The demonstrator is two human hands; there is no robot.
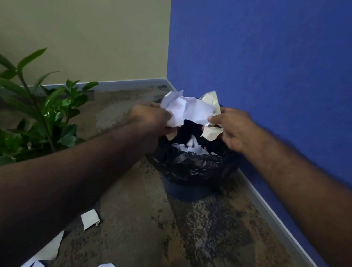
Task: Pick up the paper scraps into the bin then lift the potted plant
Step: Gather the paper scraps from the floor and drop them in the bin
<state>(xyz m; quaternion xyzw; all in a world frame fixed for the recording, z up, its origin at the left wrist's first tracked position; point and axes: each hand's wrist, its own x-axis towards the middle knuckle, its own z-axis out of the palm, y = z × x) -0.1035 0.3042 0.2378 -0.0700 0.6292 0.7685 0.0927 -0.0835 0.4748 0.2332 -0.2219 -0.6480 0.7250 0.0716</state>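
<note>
A bunch of white and cream paper scraps [188, 110] hangs over the open mouth of the bin [186, 192], which is lined with a black plastic bag [193, 166]. My left hand [150, 117] grips the bunch's left side and my right hand [233, 128] pinches its right side. More white scraps [191, 147] lie inside the bag. The potted plant [33, 110], with long green leaves, stands on the floor at the left; its pot is hidden behind my left forearm. Several loose scraps [90, 219] lie on the carpet near the bottom left.
The bin stands in a room corner, with a beige wall [74, 13] to the left and a blue wall [286, 58] close on the right. Patterned brown carpet [199, 241] stretches toward me. A grey skirting board [291, 241] runs along the walls.
</note>
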